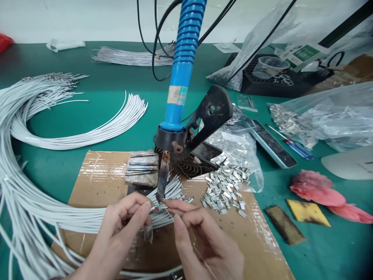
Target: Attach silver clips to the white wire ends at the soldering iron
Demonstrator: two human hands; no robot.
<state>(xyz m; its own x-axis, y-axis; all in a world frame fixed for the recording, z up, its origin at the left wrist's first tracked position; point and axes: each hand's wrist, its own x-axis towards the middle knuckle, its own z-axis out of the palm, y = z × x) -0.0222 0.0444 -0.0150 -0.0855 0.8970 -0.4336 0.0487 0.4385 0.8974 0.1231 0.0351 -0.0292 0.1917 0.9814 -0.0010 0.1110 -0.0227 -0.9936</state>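
A soldering iron with a ribbed blue handle (175,105) stands clamped tip-down in a black holder (204,120). Just below its dark tip (161,188) is a small metal connector piece (162,207) with thin red and white wire ends beside it. My left hand (125,221) pinches the white cable (152,209) that ends at this piece; its fingertips hide part of it. Between thumb and fingers, my right hand (204,237) grips a thin strand of solder wire (169,214), whose end reaches the piece and whose tail hangs down past the palm.
A thick bundle of white cables (58,206) curves around the left side. Small metal connectors (224,190) lie piled on the cardboard (247,233). Further right are a phone (274,144), a screwdriver (291,144), a yellow sponge (309,212) and plastic bags (335,112).
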